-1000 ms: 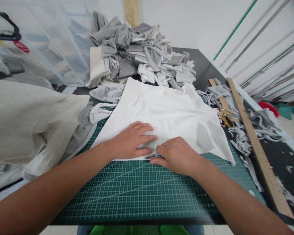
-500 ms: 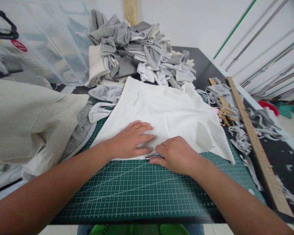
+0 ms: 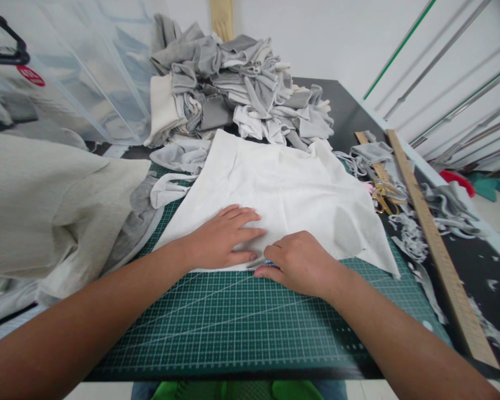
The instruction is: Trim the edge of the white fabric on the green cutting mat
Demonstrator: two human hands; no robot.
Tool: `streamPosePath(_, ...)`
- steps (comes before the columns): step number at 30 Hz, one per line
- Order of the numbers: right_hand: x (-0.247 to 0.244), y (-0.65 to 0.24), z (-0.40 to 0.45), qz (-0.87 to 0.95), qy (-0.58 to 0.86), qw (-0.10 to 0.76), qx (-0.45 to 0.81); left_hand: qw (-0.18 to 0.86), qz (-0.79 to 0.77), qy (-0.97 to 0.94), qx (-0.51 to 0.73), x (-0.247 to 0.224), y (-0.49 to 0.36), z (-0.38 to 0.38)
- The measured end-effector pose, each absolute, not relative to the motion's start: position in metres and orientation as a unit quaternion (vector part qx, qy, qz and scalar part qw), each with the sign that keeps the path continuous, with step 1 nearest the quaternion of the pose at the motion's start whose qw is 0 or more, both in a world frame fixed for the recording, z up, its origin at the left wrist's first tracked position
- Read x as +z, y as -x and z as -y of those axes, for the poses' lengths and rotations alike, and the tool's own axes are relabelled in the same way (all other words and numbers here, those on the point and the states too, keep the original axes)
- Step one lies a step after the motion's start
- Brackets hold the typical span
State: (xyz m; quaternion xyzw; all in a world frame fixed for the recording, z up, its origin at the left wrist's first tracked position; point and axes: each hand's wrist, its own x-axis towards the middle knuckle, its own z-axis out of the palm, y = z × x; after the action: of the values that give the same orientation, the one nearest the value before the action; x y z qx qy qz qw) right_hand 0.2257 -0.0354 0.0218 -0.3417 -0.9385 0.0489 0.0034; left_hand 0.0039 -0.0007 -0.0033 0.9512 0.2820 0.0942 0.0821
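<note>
A white piece of cloth (image 3: 283,189) lies spread on the green cutting mat (image 3: 233,328). My left hand (image 3: 229,238) rests flat on its near edge, fingers spread. Just to the right, my right hand (image 3: 300,264) is closed around small thread snips (image 3: 254,265). Their metal tip points left along the cloth's near edge, close to my left thumb; a bit of blue shows between my fingers, and most of the tool is hidden in my palm.
Grey and white cloths are heaped (image 3: 241,83) at the back. Beige fabric (image 3: 54,205) covers the left side, before a clear plastic box (image 3: 91,61). On the right lie a wooden ruler (image 3: 437,239), gold-handled scissors (image 3: 385,197) and fabric scraps (image 3: 412,239).
Both hands and the cloth stay almost where they were. The tip of the snips looks slightly different in angle at the cloth's edge.
</note>
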Motion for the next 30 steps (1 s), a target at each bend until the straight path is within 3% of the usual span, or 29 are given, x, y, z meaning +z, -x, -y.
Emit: streamPosePath(30, 0.0261, -0.2272, 0.0351, 0.932, 0.354, -0.009, 0.070, 0.091, -0.278, -0.951, 0.100, -0.0033, -0.0031, 0.0003)
